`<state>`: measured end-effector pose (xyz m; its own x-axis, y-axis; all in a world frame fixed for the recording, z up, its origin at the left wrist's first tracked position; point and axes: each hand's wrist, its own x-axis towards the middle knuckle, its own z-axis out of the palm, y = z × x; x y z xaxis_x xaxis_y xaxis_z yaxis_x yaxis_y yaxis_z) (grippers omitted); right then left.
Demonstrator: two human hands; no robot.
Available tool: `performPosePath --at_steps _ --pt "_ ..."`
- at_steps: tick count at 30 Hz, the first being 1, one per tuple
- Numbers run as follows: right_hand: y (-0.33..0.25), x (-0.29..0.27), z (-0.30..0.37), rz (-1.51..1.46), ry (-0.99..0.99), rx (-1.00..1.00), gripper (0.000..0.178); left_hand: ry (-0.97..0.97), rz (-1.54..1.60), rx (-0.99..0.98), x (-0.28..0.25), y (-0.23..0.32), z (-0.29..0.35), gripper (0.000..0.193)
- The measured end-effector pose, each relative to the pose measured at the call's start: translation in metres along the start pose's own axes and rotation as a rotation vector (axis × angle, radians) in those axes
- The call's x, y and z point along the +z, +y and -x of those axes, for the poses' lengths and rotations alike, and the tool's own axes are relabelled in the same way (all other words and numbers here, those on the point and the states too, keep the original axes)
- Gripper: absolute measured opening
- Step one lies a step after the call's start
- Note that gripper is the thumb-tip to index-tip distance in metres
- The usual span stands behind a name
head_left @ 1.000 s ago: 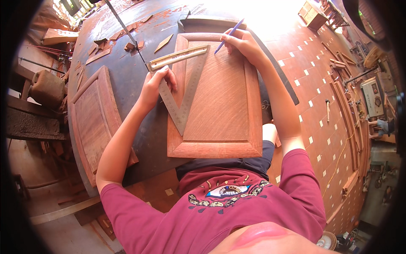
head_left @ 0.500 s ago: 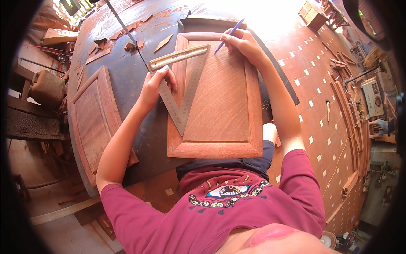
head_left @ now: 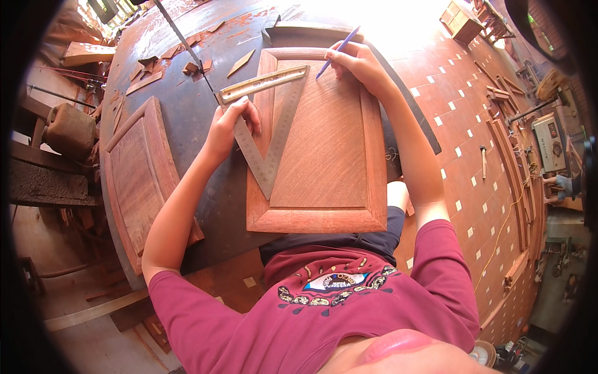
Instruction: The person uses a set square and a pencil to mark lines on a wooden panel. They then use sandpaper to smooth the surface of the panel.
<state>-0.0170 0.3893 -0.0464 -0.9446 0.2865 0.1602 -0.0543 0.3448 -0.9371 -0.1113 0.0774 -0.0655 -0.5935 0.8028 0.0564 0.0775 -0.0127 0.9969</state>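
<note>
A framed wooden panel (head_left: 324,156) lies flat on a dark workbench (head_left: 187,106) in front of me. A metal triangular square (head_left: 268,124) rests across the panel's top-left corner. My left hand (head_left: 227,124) presses down on the square's left arm. My right hand (head_left: 358,62) holds a blue pen (head_left: 336,51) near the panel's top edge, with the tip close to the wood by the square's right end.
A second framed wooden panel (head_left: 140,181) lies on the bench to the left. Wood offcuts (head_left: 162,65) and a thin metal rod (head_left: 184,40) sit at the far end. A dark strip (head_left: 405,100) runs along the bench's right side. Curved wooden pieces (head_left: 511,162) lie on the tiled floor.
</note>
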Motion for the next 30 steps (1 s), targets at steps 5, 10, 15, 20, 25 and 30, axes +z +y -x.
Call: performPosePath --at_steps 5,10,15,20,25,30 --pt "0.0025 -0.0006 -0.0018 0.014 -0.002 -0.001 0.027 0.004 -0.002 -0.003 -0.0009 -0.0006 0.0004 0.046" --pt "0.0003 -0.0003 -0.0009 -0.007 0.001 -0.003 0.027 0.005 -0.001 0.004 0.0005 0.0009 0.0002 0.046" --pt "0.0034 -0.002 -0.002 -0.007 -0.01 0.006 0.028 0.012 0.003 0.002 0.0011 0.0004 0.0001 0.046" --pt "-0.0004 -0.0005 -0.0003 -0.008 -0.007 0.004 0.028 0.011 -0.006 0.005 0.0005 0.0003 0.0001 0.047" --pt "0.0011 -0.0011 -0.0016 -0.014 -0.016 0.016 0.028 0.017 -0.011 0.005 0.0008 0.0002 0.0003 0.047" --pt "0.0008 -0.002 -0.0013 -0.017 -0.02 0.017 0.028 0.018 -0.02 0.004 0.0015 0.0017 0.0007 0.048"
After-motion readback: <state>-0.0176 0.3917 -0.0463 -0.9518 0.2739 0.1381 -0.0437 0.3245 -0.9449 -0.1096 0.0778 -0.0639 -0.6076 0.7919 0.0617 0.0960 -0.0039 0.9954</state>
